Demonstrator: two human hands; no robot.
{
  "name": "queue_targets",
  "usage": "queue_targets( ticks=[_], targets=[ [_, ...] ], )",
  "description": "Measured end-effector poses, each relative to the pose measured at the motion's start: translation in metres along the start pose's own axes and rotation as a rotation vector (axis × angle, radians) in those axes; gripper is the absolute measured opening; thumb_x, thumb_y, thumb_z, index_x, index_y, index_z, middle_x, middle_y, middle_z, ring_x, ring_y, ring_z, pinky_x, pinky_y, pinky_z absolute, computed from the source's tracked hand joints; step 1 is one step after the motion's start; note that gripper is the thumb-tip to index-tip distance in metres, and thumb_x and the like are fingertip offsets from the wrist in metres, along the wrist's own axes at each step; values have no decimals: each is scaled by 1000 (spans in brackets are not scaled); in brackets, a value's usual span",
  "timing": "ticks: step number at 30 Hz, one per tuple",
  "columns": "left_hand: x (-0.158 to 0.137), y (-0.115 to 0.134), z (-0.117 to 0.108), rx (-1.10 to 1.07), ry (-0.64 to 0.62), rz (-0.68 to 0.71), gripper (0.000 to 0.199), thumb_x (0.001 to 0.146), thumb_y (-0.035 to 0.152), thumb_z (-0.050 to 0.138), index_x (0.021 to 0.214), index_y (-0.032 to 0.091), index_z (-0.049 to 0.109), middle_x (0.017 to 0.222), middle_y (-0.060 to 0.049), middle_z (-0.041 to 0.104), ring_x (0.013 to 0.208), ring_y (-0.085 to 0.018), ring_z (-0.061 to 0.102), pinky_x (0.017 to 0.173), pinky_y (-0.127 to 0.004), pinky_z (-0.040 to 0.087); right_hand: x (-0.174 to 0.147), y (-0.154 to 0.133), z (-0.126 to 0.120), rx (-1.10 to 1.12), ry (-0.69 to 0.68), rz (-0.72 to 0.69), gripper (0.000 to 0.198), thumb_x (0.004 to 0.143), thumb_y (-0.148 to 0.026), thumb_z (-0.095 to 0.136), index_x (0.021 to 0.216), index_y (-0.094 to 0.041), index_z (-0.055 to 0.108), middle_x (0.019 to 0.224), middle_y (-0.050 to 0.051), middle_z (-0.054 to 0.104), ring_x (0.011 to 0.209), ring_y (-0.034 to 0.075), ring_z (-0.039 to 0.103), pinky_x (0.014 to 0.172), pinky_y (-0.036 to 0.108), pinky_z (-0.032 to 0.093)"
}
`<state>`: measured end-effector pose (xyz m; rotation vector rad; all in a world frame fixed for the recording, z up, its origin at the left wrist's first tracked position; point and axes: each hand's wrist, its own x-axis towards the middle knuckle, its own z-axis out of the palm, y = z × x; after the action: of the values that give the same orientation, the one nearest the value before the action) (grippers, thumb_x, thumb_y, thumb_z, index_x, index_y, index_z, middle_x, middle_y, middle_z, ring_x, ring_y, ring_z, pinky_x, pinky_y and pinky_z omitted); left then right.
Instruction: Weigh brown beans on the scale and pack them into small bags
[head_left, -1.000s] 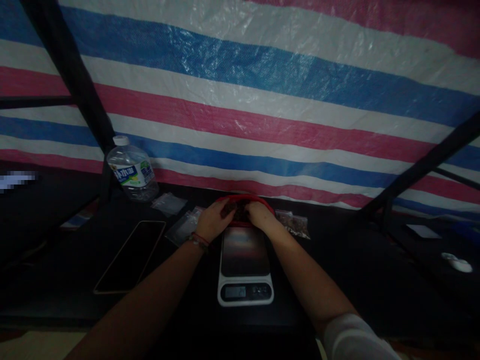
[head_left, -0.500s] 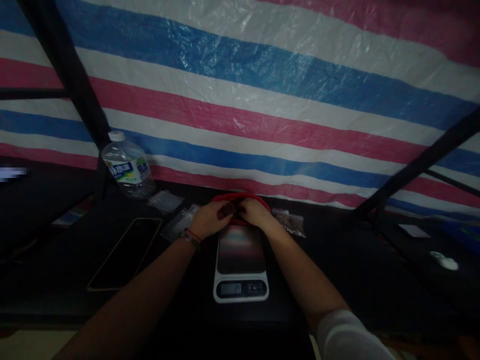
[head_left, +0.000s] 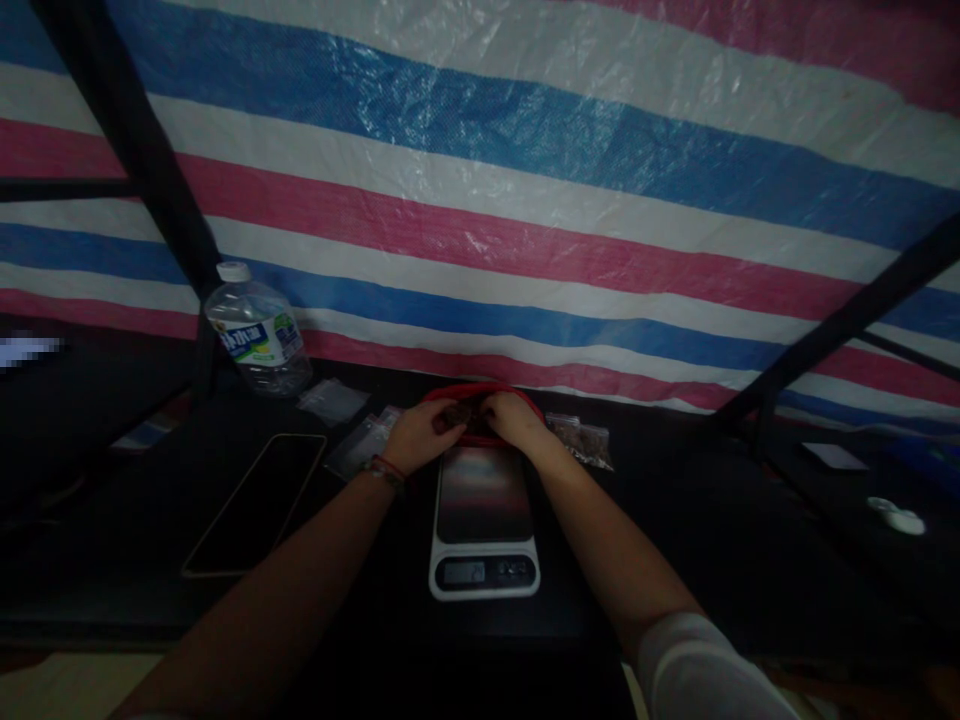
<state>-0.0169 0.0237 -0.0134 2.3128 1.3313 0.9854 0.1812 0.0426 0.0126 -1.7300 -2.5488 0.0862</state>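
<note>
My two hands meet over a red basin (head_left: 480,388) that holds dark brown bits, at the far end of a kitchen scale (head_left: 484,500). My left hand (head_left: 422,434), with a bracelet at the wrist, has its fingers closed at the basin's left side; a brownish thing shows at the fingertips, too dark to name. Inside the basin's right side, my right hand (head_left: 513,418) is closed with its fingertips bent down and partly hidden. Small clear bags (head_left: 364,445) lie left of my left hand. Filled bags of brown bits (head_left: 581,440) lie right of the basin.
A large clear bottle (head_left: 259,335) stands at the back left, with another clear bag (head_left: 334,400) beside it. A phone (head_left: 255,505) lies on the black table. Slanted black frame bars (head_left: 142,150) flank a striped tarp (head_left: 480,220). A white object (head_left: 896,515) lies far right.
Both hands stay at the basin with only slight finger shifts; the right hand sits a touch further into it. The whole view has shifted slightly.
</note>
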Motion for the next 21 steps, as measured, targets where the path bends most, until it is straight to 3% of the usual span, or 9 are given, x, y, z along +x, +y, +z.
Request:
queue_targets(
  ticks=[8, 15, 18, 21],
  targets=[
    [-2, 3, -4, 60, -29, 109, 41, 81, 41, 61, 118, 24, 65, 113, -6, 71, 102, -25, 68, 88, -36, 52, -2, -1, -1, 35, 33, 60, 31, 89, -14, 48, 111, -17, 70, 115, 10, 71, 107, 20, 64, 93, 26, 43],
    [-8, 15, -19, -70, -387, 354, 40, 78, 44, 66, 115, 29, 67, 106, -2, 74, 97, -21, 69, 86, -31, 52, -3, -1, 0, 11, -37, 27, 35, 89, -13, 46, 114, -17, 70, 115, 10, 71, 108, 20, 63, 92, 25, 43],
    [-9, 15, -19, -91, -361, 383, 55, 73, 49, 72, 123, 28, 63, 117, -5, 71, 106, -23, 67, 91, -34, 50, -4, -1, 1, 40, -59, 1, 30, 88, -15, 49, 107, -15, 72, 110, 11, 72, 104, 20, 64, 90, 24, 43],
    [-8, 7, -16, -150, -193, 316, 53, 80, 51, 63, 126, 25, 60, 117, -6, 70, 107, -23, 65, 94, -35, 50, -5, -4, -2, 93, -53, -18, 28, 89, -15, 47, 100, -14, 73, 106, 11, 73, 98, 19, 65, 86, 24, 44]
  ],
)
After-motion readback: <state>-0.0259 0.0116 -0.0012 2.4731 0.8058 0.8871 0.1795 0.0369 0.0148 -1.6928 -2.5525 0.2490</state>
